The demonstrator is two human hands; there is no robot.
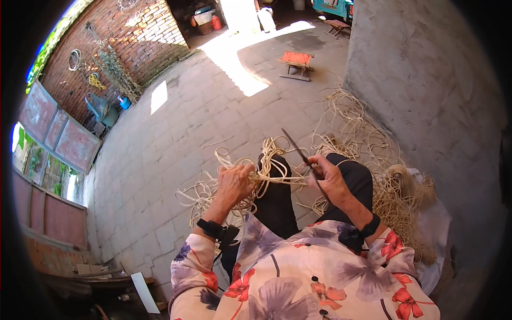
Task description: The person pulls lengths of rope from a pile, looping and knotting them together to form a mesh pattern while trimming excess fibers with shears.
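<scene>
Pale straw-coloured rope (271, 166) lies in loose loops across my left knee. My left hand (236, 182) is closed on a bunch of it, and more loops spill out beside the wrist. In my right hand (329, 180), over the right thigh, is a long, thin, dark tool (294, 143) with a narrow pointed end; its exact kind does not show. The tool points up and to the left, with its other end below my fingers. A few rope strands stretch from the left hand toward the right one. Whether the tool touches them I cannot tell.
A large tangled heap of rope (397, 194) lies to my right on a white sheet (434, 224), beside a grey wall (426, 69). A folding stool (296, 60) with an orange seat stands ahead on the paved floor (176, 138). Blue-grey containers (106, 112) stand by the brick wall.
</scene>
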